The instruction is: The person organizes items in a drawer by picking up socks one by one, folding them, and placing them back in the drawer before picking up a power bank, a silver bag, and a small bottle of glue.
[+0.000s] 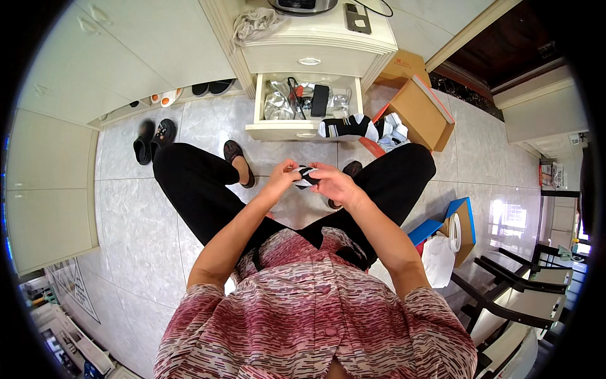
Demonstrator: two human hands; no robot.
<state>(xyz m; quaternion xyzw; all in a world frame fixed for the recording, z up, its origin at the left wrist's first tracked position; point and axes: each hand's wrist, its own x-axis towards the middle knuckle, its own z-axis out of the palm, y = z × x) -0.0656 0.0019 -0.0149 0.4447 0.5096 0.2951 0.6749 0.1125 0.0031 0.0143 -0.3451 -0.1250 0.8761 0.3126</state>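
Observation:
Between my knees, my left hand and my right hand both grip a small bundled black-and-white sock. The fingers of both hands meet around its ends. Ahead of them a drawer stands pulled out, holding clear plastic bags, a black cable and a black box. Over the drawer's front right corner lies a black sock with white and grey parts. Beside it, more white and grey socks lie in an orange-edged cardboard box.
A phone, a crumpled cloth and a steel appliance are on the cabinet top. Black clogs stand on the tiled floor at left. At right are a blue-edged box with a white bag, and dark-framed chairs.

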